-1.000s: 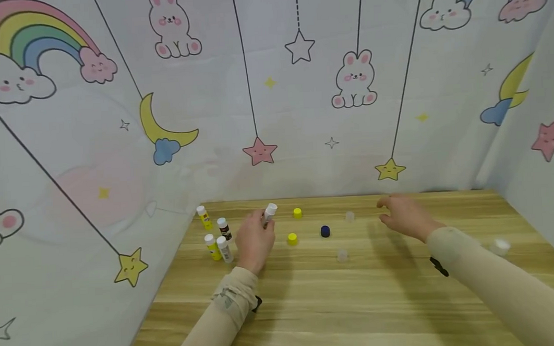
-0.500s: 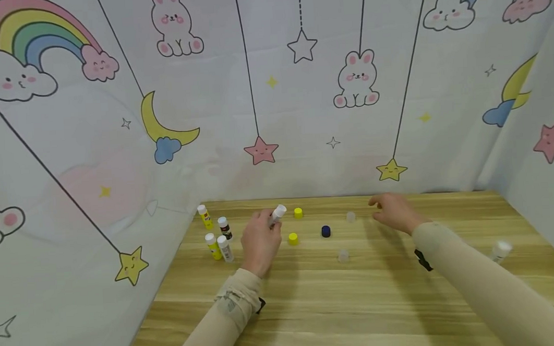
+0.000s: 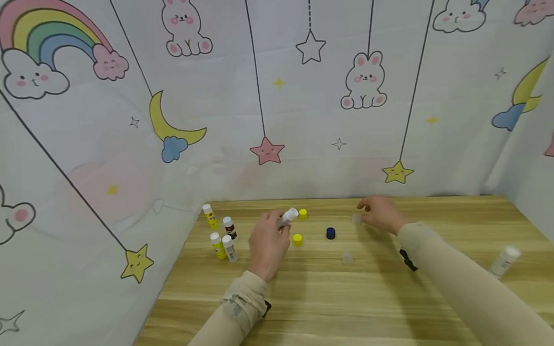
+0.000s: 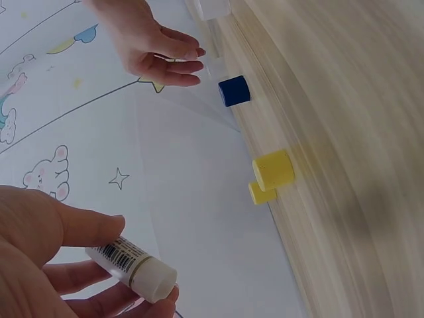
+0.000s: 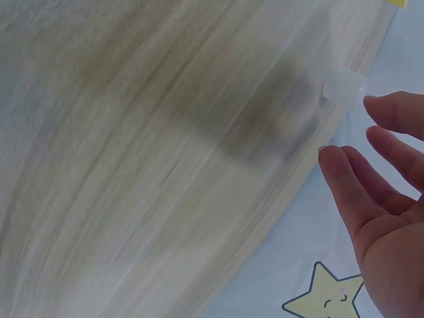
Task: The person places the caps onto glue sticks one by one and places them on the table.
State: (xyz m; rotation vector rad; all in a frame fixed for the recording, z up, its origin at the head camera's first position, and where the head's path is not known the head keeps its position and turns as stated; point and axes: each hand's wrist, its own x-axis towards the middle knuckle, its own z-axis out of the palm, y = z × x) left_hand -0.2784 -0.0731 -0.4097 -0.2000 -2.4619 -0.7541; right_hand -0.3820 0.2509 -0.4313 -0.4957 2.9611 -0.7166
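Observation:
My left hand (image 3: 269, 245) holds a white glue stick (image 3: 287, 217) tilted above the table. In the left wrist view, thumb and fingers pinch its barcode-labelled tube (image 4: 126, 260), with the whitish end facing away from the palm. Over at the back of the table, my right hand (image 3: 383, 214) hovers beside a translucent cap (image 3: 356, 219). Its fingers (image 5: 348, 182) are loosely bent and spread, with a small gap to that cap in the right wrist view. Nearby on the wood lie a navy cap (image 3: 331, 233), two yellow caps (image 3: 298, 240) and a second translucent cap (image 3: 347, 258).
Several capped glue sticks stand at the left, including a yellow one (image 3: 218, 246), a dark-labelled one (image 3: 230, 228) and a white one (image 3: 230, 248). Another white glue stick (image 3: 504, 262) is at the right, partly behind the right forearm. A patterned curtain (image 3: 324, 176) borders the wooden table (image 3: 312, 312).
My right hand has moved left to the rear translucent cap. The left hand has shifted slightly right, tilting its glue stick further. The white glue stick at the right shows more from behind the forearm.

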